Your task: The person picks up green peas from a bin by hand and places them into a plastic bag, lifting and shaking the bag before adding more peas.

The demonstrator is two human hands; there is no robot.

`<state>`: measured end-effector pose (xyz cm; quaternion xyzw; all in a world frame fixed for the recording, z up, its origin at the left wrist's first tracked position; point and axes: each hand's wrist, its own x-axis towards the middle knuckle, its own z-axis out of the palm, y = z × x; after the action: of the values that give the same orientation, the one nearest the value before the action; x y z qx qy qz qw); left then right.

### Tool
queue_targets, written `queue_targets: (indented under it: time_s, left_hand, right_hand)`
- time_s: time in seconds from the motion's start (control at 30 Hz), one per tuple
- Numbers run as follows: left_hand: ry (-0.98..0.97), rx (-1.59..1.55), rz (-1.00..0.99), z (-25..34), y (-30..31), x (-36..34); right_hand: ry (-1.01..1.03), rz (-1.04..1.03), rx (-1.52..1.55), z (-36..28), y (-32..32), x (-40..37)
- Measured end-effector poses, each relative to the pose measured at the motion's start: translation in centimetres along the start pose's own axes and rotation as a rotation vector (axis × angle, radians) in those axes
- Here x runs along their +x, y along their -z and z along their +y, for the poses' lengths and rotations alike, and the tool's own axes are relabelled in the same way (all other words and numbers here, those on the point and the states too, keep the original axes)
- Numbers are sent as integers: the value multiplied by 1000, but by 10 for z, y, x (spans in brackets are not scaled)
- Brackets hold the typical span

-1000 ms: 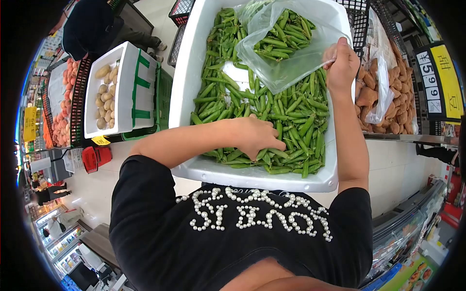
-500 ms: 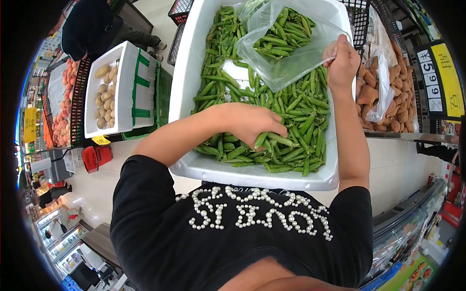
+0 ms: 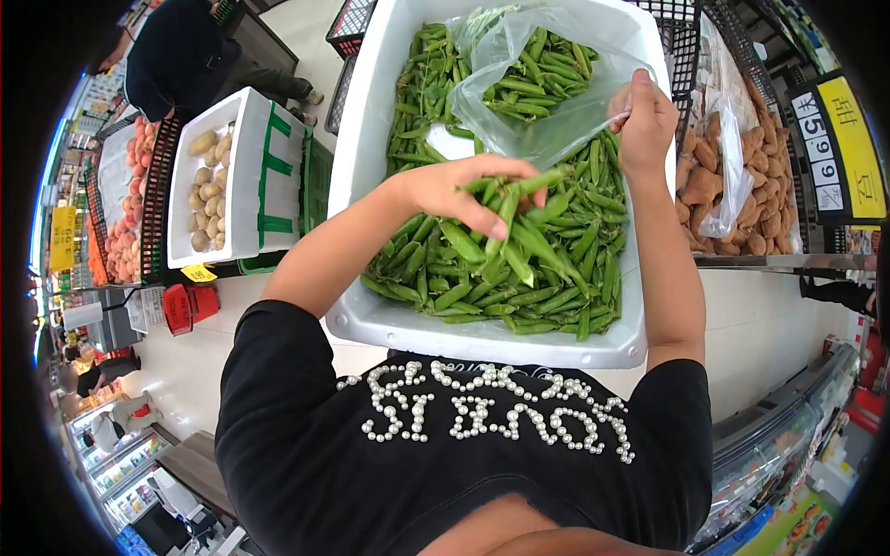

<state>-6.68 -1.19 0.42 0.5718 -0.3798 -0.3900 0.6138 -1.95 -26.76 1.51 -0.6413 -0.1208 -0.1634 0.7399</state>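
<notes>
Just above the heap of green pea pods (image 3: 464,292), my left hand (image 3: 445,190) is closed around a bunch of pods (image 3: 519,222), which stick out between thumb and fingers. My right hand (image 3: 646,125) pinches the edge of a clear plastic bag (image 3: 510,125) at the right side of the white foam box (image 3: 355,139). The bag lies over the far part of the heap, its mouth spread toward me, with more pods (image 3: 547,79) inside. A patch of the white box bottom shows between the pods, left of the bag.
A foam box (image 3: 243,185) of potatoes (image 3: 209,195) stands to the left, beside a black crate of reddish produce (image 3: 130,213). Sweet potatoes (image 3: 756,185) and a price sign (image 3: 834,148) are on the right. A person in dark clothes (image 3: 176,60) stands at the upper left.
My left hand has risen from the heap and moved slightly away from me, lifting a bunch of pea pods. My right hand still grips the bag edge, almost unmoved.
</notes>
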Motion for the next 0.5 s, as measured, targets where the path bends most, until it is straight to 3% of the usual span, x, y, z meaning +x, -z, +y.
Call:
queue_targets:
  time_s: [0.2,0.27,0.33,0.4,0.5]
  left_hand:
    - [-119,-634,284,4,-7,5]
    - [42,-813,432,21,5,16]
    - [104,-756,654,37,19,41]
    - [30,-786,631,32,47,66]
    - [-159,-482,1045,30,54,110]
  right_hand:
    - [-26,31,-39,-4,-4,-3]
    - [-17,41,-53,-6,-5,-5]
    - [-2,37,-60,-3,-4,-5]
    - [20,33,-67,-6,-6,-7]
    - [31,13,-56,-6,-9,-10]
